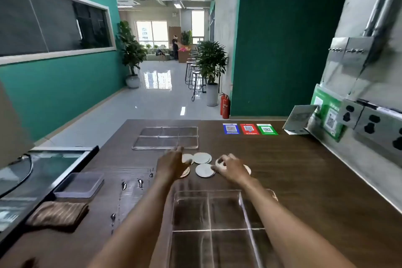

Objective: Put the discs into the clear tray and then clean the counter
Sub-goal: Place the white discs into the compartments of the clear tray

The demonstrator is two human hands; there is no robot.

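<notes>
The round pale flat discs lie in a small bunch on the dark brown wooden counter, past the far edge of the clear plastic tray with dividers. The tray sits close to the person, right in front of the body, so I think each disc only needs a short trip back to drop into one of its boxes. None of the discs is in the tray yet, as far as I can see.

Both arms reach over the tray to the bunch. The left hand is spread flat with its fingers straight, lying on top of a couple of discs (one tan disc peeks out under its palm). It looks like it presses them, not grabs them. The right hand is curled, and its fingers pinch the edge of one white disc, lifting it a bit, I think. Another disc pokes out from behind that hand.

A folded brown striped cloth waits on the near left of the counter, next to some shiny drops of water. That is likely for the wiping part later. A flat clear lid with the same grid lies farther off, behind the discs, and a small frosted plastic box sits by the cloth.
</notes>
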